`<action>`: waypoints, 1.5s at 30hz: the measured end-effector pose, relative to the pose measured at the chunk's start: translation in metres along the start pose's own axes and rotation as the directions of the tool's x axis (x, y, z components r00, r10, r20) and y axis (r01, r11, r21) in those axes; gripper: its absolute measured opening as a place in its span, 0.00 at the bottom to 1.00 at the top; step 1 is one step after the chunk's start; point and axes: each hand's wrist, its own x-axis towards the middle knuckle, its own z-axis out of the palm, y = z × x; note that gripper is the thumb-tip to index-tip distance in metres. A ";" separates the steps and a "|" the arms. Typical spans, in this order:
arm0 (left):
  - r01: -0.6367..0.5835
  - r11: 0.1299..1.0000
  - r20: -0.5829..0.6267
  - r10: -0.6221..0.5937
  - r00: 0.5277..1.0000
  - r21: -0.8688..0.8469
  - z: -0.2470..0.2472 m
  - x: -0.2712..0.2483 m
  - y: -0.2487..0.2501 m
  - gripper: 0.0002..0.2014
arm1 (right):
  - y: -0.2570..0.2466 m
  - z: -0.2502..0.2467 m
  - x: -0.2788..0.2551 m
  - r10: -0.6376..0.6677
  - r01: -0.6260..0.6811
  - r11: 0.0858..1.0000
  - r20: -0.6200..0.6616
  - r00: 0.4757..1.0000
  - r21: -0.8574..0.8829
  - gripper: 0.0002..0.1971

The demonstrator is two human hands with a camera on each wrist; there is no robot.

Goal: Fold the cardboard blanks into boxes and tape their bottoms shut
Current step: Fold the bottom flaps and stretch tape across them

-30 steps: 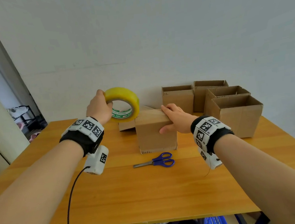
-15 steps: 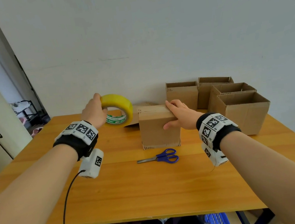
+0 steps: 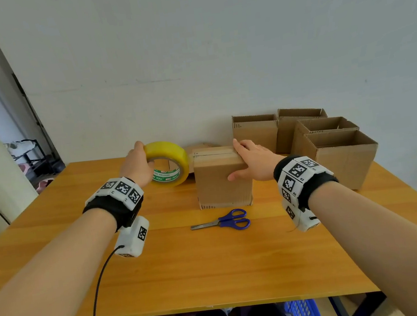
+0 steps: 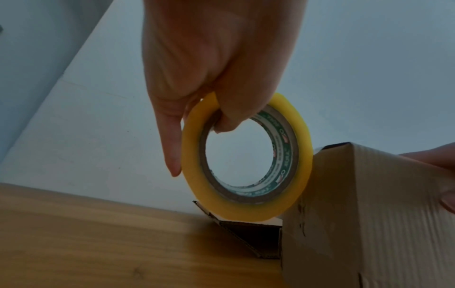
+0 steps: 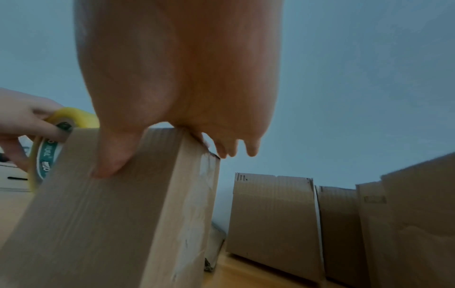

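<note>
Round yellow tape roll (image 3: pixel 167 163) grasped by left hand (image 3: pixel 137 167), at 9 o'clock of ribbed cardboard box (image 3: pixel 221 179); box pressed by flat, released right hand (image 3: pixel 251 163).

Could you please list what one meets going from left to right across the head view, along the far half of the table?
Left hand → yellow tape roll → closed cardboard box → right hand → cluster of open boxes.
</note>
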 end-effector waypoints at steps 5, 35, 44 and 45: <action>-0.024 1.000 0.005 0.024 1.000 -0.020 0.001 -0.004 -0.001 0.11 | -0.020 0.001 0.002 -0.082 0.072 0.995 -0.158 0.984 -0.065 0.57; -0.194 0.978 0.331 0.206 0.921 -0.070 -0.008 -0.022 0.009 0.30 | -0.055 0.016 0.016 -0.285 0.262 0.942 -0.089 0.954 -0.209 0.34; -0.200 0.976 0.440 0.142 0.887 0.089 -0.005 -0.018 0.017 0.32 | -0.051 0.010 0.013 -0.273 0.264 0.950 -0.034 0.961 -0.167 0.35; -0.201 0.977 0.443 0.148 0.884 0.075 -0.006 -0.018 0.018 0.31 | -0.051 0.009 0.013 -0.273 0.266 0.951 -0.026 0.962 -0.159 0.36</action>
